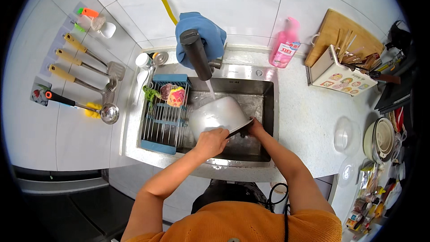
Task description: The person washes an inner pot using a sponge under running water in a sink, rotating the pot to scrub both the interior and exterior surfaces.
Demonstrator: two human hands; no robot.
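A silver inner pot (216, 117) with a dark rim, like that of a rice cooker, is tipped on its side over the steel sink (264, 103). My left hand (212, 143) is closed on the near part of its rim. On the right, my right hand (255, 128) grips the rim too, its fingertips partly hidden by the pot edge. Water runs from the dark faucet (196, 54) onto the pot's outer wall. The pot's inside faces away and cannot be seen well.
A rack (165, 147) spans the sink's left side, holding a colourful sponge (176, 97) and something green. A blue cloth (210, 31) hangs on the faucet. A pink pump bottle (285, 45) and a utensil holder (342, 74) stand behind right. Ladles and turners hang left.
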